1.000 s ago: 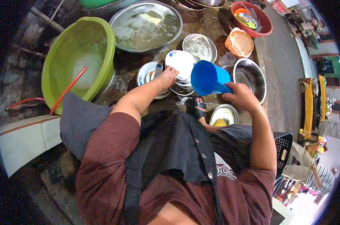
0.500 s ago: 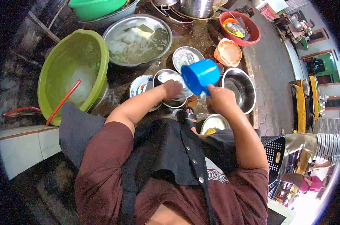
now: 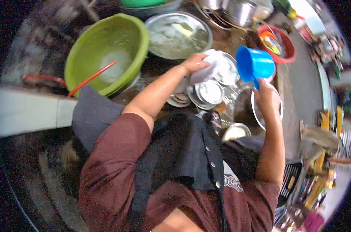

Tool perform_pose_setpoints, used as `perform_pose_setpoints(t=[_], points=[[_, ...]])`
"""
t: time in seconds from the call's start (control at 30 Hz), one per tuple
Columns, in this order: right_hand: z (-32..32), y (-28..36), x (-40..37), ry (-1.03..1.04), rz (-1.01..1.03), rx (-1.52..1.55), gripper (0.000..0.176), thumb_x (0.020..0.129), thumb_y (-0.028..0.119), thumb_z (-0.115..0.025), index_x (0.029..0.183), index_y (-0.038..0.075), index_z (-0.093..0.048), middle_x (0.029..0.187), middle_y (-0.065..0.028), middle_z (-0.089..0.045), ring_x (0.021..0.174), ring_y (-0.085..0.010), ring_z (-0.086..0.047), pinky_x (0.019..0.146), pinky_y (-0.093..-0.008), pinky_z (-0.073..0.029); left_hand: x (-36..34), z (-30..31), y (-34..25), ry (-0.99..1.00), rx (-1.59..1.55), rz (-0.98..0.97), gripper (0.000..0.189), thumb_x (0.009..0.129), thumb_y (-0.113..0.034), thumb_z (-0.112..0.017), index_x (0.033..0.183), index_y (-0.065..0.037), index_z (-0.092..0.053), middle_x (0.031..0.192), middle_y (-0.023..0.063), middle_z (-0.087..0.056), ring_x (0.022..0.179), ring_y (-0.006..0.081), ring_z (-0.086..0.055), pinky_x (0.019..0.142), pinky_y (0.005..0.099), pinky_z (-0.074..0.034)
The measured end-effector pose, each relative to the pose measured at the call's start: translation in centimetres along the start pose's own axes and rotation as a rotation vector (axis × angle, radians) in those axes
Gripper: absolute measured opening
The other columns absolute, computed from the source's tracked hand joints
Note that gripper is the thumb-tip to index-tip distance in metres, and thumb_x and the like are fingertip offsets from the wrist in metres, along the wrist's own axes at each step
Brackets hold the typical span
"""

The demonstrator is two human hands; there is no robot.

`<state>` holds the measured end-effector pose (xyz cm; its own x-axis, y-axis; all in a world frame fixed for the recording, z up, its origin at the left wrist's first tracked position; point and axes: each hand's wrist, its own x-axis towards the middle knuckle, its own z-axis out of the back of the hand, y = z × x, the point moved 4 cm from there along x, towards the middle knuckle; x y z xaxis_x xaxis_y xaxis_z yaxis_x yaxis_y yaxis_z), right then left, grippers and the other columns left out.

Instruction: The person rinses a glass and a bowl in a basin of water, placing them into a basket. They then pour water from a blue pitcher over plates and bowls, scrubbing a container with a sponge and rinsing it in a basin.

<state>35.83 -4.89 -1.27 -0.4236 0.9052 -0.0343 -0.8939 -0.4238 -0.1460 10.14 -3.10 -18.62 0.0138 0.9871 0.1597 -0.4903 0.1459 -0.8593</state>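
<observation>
My left hand (image 3: 195,63) grips a whitish bowl or plate (image 3: 208,69), tilted and blurred, above the soapy dishes. My right hand (image 3: 266,99) is closed round the handle of a blue water dipper (image 3: 258,63), whose mouth faces left. Beneath the left hand, a foamy metal bowl (image 3: 210,92) sits among stacked dishes, and another sudsy bowl (image 3: 230,71) lies just beyond. A metal basin (image 3: 278,116) is partly hidden behind my right hand and wrist. Whether water is in the dipper cannot be seen.
A large green tub (image 3: 80,65) with a red hose (image 3: 92,79) stands left. Beside it is a wide metal basin (image 3: 160,48) of cloudy water. A red basin (image 3: 287,58) holds dishes at the right. A small bowl (image 3: 237,130) lies near my foot (image 3: 215,120).
My left hand has risen from the metal bowl and now holds a whitish bowl or plate. The dipper remains in my right hand. The whole view has shifted.
</observation>
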Motion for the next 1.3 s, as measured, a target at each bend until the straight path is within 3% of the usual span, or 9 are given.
perform_pose_setpoints(t=[0.3,0.33,0.43,0.47,0.57,0.63,1.1,1.17,1.3], points=[[2.1,4.4,1.8,-0.069,0.131,0.168,0.048,0.081,0.026,-0.053,0.126,0.012,-0.041,0.098,-0.0220,-0.060,0.088,-0.0385,-0.059,0.073,-0.0466,-0.046,-5.6,22.5,-4.8,-0.689,0.001,0.002,0.023,0.076,-0.016,-0.066,0.090,0.001,-0.063,0.080,0.0066,-0.065,0.068,0.0116,-0.057,0.062,0.0299,-0.048],[0.1,4.2,3.6,-0.210,0.302,0.193,0.050,0.082,0.026,-0.052,0.128,0.009,-0.039,0.101,-0.0229,-0.059,0.091,-0.0388,-0.058,0.074,-0.0450,-0.046,-6.8,24.6,-4.1,-0.775,-0.042,0.022,0.033,0.075,-0.022,-0.065,0.099,0.000,-0.061,0.081,0.0160,-0.065,0.071,0.0240,-0.062,0.068,0.0343,-0.047],[0.7,9.7,4.8,-0.142,0.375,0.483,0.049,0.079,0.022,-0.057,0.126,0.016,-0.042,0.096,-0.0225,-0.060,0.087,-0.0385,-0.059,0.074,-0.0451,-0.046,-11.6,28.0,-6.6,-0.923,-0.033,-0.146,0.027,0.081,-0.017,-0.058,0.100,0.002,-0.055,0.081,0.0098,-0.062,0.060,0.0238,-0.055,0.058,0.0342,-0.045],[0.5,11.8,5.5,-0.179,0.434,0.451,0.047,0.080,0.022,-0.056,0.125,0.021,-0.043,0.092,-0.0210,-0.061,0.084,-0.0382,-0.059,0.071,-0.0459,-0.046,-12.3,29.6,-3.6,-0.987,0.386,0.102,0.020,0.082,-0.016,-0.057,0.086,0.004,-0.057,0.073,0.0125,-0.060,0.062,0.0217,-0.053,0.059,0.0346,-0.043],[1.8,19.4,6.5,-0.128,0.496,0.306,0.048,0.080,0.027,-0.055,0.125,0.023,-0.041,0.089,-0.0188,-0.062,0.082,-0.0358,-0.060,0.069,-0.0461,-0.047,-13.7,30.2,2.2,-1.003,0.731,0.190,0.027,0.078,-0.018,-0.057,0.098,-0.001,-0.061,0.096,0.0188,-0.060,0.084,0.0318,-0.060,0.074,0.0416,-0.047],[1.7,24.7,7.4,-0.061,0.550,0.160,0.035,0.081,0.023,-0.051,0.115,0.019,-0.045,0.083,-0.0163,-0.063,0.076,-0.0354,-0.062,0.065,-0.0470,-0.048,-15.2,29.8,5.0,-0.884,0.786,0.569,0.026,0.080,-0.017,-0.052,0.097,0.000,-0.061,0.103,0.0194,-0.057,0.089,0.0341,-0.058,0.077,0.0419,-0.046],[-6.6,43.4,10.4,-0.022,0.934,0.004,0.020,0.085,0.012,-0.042,0.101,0.005,-0.052,0.081,-0.0122,-0.065,0.075,-0.0301,-0.064,0.061,-0.0407,-0.049,-19.9,26.2,26.3,-0.534,0.791,1.121,0.021,0.074,-0.019,-0.055,0.091,-0.013,-0.066,0.096,0.0074,-0.064,0.092,0.0255,-0.061,0.072,0.0360,-0.049],[-7.8,44.4,11.1,0.010,0.916,0.008,0.023,0.082,0.019,-0.050,0.100,0.007,-0.055,0.085,-0.0135,-0.064,0.081,-0.0300,-0.063,0.067,-0.0420,-0.049,-20.0,24.6,31.1,0.009,0.810,1.102,0.024,0.073,-0.025,-0.057,0.093,-0.014,-0.066,0.097,0.0089,-0.064,0.092,0.0258,-0.061,0.069,0.0341,-0.049],[-8.8,44.1,14.1,0.085,0.721,0.555,0.036,0.071,0.035,-0.065,0.093,0.007,-0.063,0.093,-0.0159,-0.064,0.082,-0.0301,-0.063,0.071,-0.0407,-0.051,-21.0,26.3,32.7,-0.575,0.158,1.066,0.023,0.074,-0.030,-0.057,0.085,-0.010,-0.062,0.081,0.0110,-0.060,0.069,0.0263,-0.058,0.056,0.0406,-0.047]])
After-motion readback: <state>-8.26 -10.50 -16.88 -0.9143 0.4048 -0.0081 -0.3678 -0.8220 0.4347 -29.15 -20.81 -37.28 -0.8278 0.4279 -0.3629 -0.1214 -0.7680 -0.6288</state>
